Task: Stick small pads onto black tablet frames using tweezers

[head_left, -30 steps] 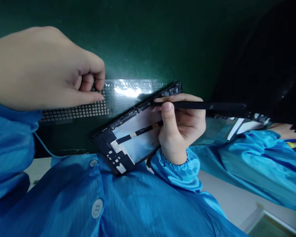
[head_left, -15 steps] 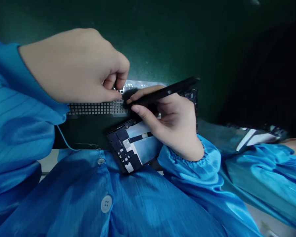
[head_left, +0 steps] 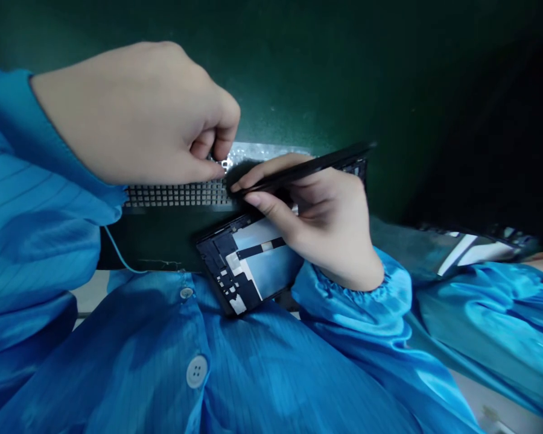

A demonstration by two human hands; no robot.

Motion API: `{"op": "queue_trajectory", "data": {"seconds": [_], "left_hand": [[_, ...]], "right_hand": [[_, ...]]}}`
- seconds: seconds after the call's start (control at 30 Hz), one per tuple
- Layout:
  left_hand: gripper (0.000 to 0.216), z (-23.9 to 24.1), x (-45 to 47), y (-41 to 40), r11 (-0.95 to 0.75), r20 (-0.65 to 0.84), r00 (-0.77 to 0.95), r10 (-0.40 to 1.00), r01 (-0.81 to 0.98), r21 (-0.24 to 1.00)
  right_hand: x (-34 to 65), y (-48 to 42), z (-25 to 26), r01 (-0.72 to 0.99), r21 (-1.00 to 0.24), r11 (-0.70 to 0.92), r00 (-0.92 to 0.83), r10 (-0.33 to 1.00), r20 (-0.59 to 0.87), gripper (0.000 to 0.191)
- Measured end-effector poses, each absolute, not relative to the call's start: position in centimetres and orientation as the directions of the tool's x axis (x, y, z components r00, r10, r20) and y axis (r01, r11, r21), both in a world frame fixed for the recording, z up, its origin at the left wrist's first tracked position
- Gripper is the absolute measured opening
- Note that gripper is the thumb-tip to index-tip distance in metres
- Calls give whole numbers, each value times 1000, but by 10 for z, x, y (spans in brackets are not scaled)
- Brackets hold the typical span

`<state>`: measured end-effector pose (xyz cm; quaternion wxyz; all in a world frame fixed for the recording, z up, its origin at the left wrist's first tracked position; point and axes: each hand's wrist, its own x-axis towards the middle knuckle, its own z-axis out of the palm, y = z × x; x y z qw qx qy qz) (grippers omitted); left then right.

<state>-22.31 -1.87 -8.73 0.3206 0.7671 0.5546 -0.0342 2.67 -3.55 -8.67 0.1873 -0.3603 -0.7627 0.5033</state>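
Note:
My left hand [head_left: 149, 114] is closed in a pinch over a sheet of small square pads [head_left: 176, 194], its thumb and forefinger at the upper right part. What sits between those fingertips is hidden or too small to name. My right hand [head_left: 326, 217] grips a thin black device panel [head_left: 317, 166], seen nearly edge-on and tilted, with thumb and fingers at its left end. Close below that hand lies an opened device body [head_left: 271, 265], black-framed with a large silvery-blue panel and small white parts; my right hand covers its upper right portion.
Behind the right wrist, more dark device parts [head_left: 362, 170] show in part. On the right, a co-worker's blue sleeve [head_left: 489, 313] and part of a hand reach in near another dark device [head_left: 493, 235] and white strips. The table top [head_left: 298, 72] is dark green.
My right hand and the black panel have shifted slightly right, and the panel has turned a little. My left hand stays pinched at the pad sheet, slightly higher in view.

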Motion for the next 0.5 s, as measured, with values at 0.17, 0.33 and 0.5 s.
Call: {"op": "queue_trajectory", "data": {"seconds": [0.17,0.33,0.5], "left_hand": [[76,-98,-233,-21,-268,-307,449,839,833,484],[94,-118,-250,-25,-274,-222,447,867,799,535],[103,-120,-251,-28,-221,-247,385,889,834,505]], "right_hand": [[50,-52,-100,315,-923,219,-145,973,182,8],[67,-59,-121,274,-915,295,66,944,324,14],[67,-59,-130,348,-895,278,12,954,300,11]]}}
